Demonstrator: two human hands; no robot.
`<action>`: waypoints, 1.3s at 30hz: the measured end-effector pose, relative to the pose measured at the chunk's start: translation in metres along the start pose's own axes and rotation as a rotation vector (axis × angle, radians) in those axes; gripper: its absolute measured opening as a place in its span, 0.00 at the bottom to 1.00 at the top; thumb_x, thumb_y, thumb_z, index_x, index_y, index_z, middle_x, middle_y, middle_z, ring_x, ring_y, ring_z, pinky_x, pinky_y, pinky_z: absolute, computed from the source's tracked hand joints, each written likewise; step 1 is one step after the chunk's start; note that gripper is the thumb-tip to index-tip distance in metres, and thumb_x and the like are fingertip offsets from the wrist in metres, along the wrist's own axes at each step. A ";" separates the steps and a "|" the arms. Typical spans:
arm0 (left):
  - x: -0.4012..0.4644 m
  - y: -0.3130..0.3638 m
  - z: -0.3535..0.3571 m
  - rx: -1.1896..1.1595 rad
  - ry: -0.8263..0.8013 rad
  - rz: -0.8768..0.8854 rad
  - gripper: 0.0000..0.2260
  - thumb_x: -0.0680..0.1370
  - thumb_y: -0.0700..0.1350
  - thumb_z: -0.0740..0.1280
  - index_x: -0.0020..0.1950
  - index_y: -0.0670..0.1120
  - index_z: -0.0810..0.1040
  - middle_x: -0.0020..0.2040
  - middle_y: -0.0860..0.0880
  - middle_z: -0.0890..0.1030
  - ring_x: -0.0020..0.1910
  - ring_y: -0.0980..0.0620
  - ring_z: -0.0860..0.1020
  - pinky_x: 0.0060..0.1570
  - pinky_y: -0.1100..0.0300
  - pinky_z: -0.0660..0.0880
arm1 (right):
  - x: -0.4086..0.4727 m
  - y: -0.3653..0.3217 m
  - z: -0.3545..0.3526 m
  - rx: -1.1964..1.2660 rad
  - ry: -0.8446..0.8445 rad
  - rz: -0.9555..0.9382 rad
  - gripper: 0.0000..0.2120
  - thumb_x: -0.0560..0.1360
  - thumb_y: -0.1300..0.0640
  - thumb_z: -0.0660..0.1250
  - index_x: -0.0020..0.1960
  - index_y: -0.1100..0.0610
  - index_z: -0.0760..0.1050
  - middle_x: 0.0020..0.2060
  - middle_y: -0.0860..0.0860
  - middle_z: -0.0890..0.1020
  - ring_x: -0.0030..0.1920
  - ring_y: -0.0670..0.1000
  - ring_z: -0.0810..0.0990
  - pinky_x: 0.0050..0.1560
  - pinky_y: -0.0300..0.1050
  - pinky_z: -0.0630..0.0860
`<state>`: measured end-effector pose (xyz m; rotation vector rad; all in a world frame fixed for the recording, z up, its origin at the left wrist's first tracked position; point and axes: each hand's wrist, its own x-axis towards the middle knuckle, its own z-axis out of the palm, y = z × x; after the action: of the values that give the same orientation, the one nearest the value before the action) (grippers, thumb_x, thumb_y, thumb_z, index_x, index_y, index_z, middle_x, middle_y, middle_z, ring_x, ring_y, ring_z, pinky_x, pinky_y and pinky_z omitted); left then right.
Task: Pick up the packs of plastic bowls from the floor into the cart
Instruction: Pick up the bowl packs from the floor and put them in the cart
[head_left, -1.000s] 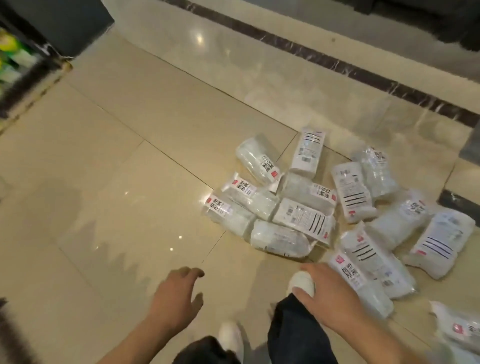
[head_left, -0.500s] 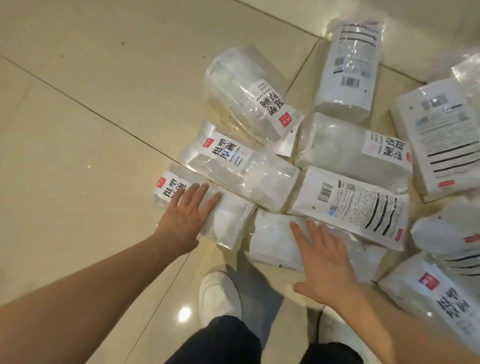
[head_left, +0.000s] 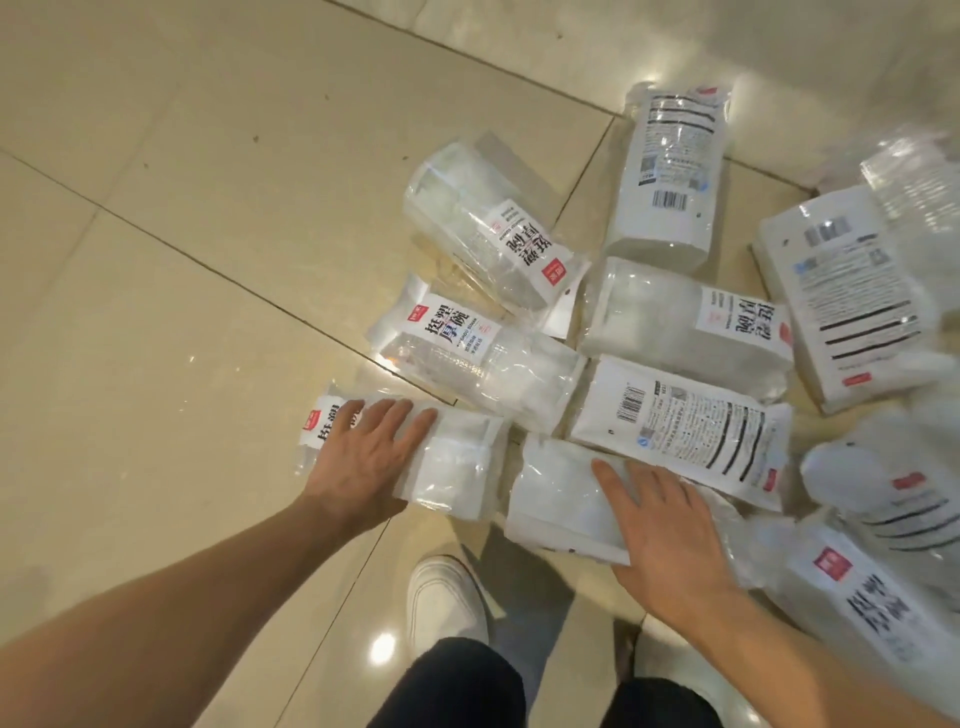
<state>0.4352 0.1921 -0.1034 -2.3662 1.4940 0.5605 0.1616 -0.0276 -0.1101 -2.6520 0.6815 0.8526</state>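
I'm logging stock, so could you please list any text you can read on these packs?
"挺塑厚碗": pack above the left hand.
Same words, upside down: clear pack and middle pack.
Partly hidden by the left hand: nearest pack.
Red logos, barcodes, back-label print: too small or blurred.

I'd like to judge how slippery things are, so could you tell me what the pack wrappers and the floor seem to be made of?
The pack under the left hand (pack) looks wrapped in thin clear plastic film, glossy: it shows glare and creases, with white contents visible through it. The label may be printed film or paper. The floor appears to be polished beige tile, with grout lines and mirror-like light reflections.
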 end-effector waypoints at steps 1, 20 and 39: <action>-0.012 0.004 -0.017 -0.031 -0.004 -0.044 0.45 0.64 0.66 0.73 0.78 0.51 0.68 0.70 0.45 0.78 0.69 0.40 0.77 0.68 0.38 0.69 | -0.014 0.002 -0.015 0.014 0.013 0.006 0.59 0.55 0.46 0.85 0.81 0.50 0.64 0.70 0.56 0.76 0.67 0.62 0.77 0.65 0.64 0.77; -0.247 0.193 -0.705 -1.403 -0.037 0.038 0.33 0.70 0.58 0.81 0.71 0.55 0.73 0.63 0.52 0.84 0.58 0.51 0.85 0.57 0.47 0.83 | -0.557 0.077 -0.522 1.504 0.674 0.625 0.49 0.57 0.52 0.88 0.72 0.47 0.66 0.56 0.43 0.85 0.57 0.48 0.84 0.59 0.51 0.78; -0.366 0.569 -0.707 -0.817 -0.952 0.995 0.44 0.56 0.67 0.83 0.70 0.59 0.76 0.62 0.51 0.87 0.62 0.46 0.85 0.65 0.39 0.79 | -0.849 -0.088 -0.364 1.815 1.626 1.549 0.49 0.56 0.44 0.89 0.71 0.36 0.67 0.56 0.35 0.85 0.53 0.38 0.86 0.56 0.44 0.82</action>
<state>-0.1015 -0.0663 0.6732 -1.0164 1.9506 2.4254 -0.2280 0.2037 0.6990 -0.1860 2.0627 -1.4563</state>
